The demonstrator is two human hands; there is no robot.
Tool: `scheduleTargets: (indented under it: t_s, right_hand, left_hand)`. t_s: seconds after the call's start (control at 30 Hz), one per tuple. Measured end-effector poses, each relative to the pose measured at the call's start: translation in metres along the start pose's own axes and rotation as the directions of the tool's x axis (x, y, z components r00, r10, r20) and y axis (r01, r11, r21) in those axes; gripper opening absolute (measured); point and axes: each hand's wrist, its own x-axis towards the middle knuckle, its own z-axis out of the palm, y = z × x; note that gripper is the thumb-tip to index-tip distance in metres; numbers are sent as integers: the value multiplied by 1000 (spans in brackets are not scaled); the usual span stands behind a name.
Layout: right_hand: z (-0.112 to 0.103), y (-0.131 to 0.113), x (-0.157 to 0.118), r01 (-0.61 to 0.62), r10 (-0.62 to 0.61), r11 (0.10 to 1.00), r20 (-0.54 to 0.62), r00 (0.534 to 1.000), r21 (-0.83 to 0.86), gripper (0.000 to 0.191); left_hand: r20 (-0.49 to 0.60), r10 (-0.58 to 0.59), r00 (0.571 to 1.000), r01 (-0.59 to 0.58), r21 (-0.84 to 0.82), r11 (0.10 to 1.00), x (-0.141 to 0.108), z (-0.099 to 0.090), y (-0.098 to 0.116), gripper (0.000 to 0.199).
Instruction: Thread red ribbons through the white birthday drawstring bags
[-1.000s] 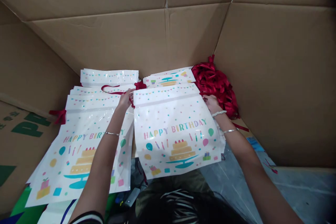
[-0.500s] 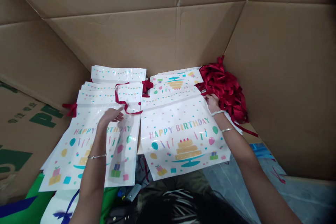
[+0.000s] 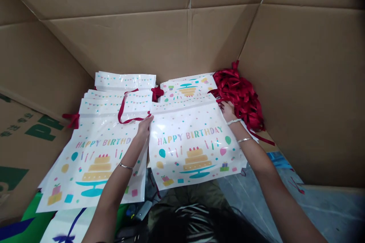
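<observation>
**Printed bags and ribbon inside an opened carton.** Two white plastic "Happy Birthday" bags lie side by side near the middle of the floor of the opened cardboard carton (image 3: 196, 72). The left bag (image 3: 99, 167) sits on a fanned pile, and the right bag (image 3: 194, 148) lies just beside it. Two further bag stacks (image 3: 124, 81) (image 3: 186, 88) lie behind them, toward the carton's back wall. A tangled bundle of red ribbon (image 3: 239, 95) fills the back right corner.

**Left grip** (image 3: 144, 127): fingers pressed together at the top edge of the left bag, touching the end of a red ribbon loop (image 3: 123, 111); a pinch cannot be confirmed.

**Right grip** (image 3: 227, 111): fingers curled at the top right corner of the right bag, beside the bundle; whether they pinch ribbon or bag cannot be told.

**Step in hand (judgement):** fitting ribbon at the bags' top edges. The next move calls for the ribbon end and bag edge to be kept under control together.
</observation>
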Motion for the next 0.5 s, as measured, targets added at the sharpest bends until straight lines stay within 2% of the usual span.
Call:
scheduleTargets:
  t_s: [0.07, 0.17, 0.3, 0.4, 0.5]
  right_hand:
    - [-2, 1, 0, -23, 23, 999, -13, 1000, 35, 16]
    - [-3, 7, -2, -47, 48, 996, -2, 999, 73, 28]
    - [-4, 11, -1, -60, 61, 995, -3, 998, 84, 30]
    - [-7, 3, 4, -53, 57, 995, -47, 997, 83, 24]
    - [-14, -16, 10, -21, 33, 993, -101, 994, 117, 21]
  left_hand:
    - [-23, 31, 999, -31, -25, 999, 1, 2, 1, 41]
    - [-24, 74, 997, -75, -31, 997, 0, 4, 1, 37]
    - [-32, 101, 994, -102, -29, 994, 3, 3, -4, 32]
    - [-112, 102, 988, -105, -20, 994, 14, -2, -4, 31]
    - [-183, 84, 980, -88, -16, 996, 25, -9, -2, 32]
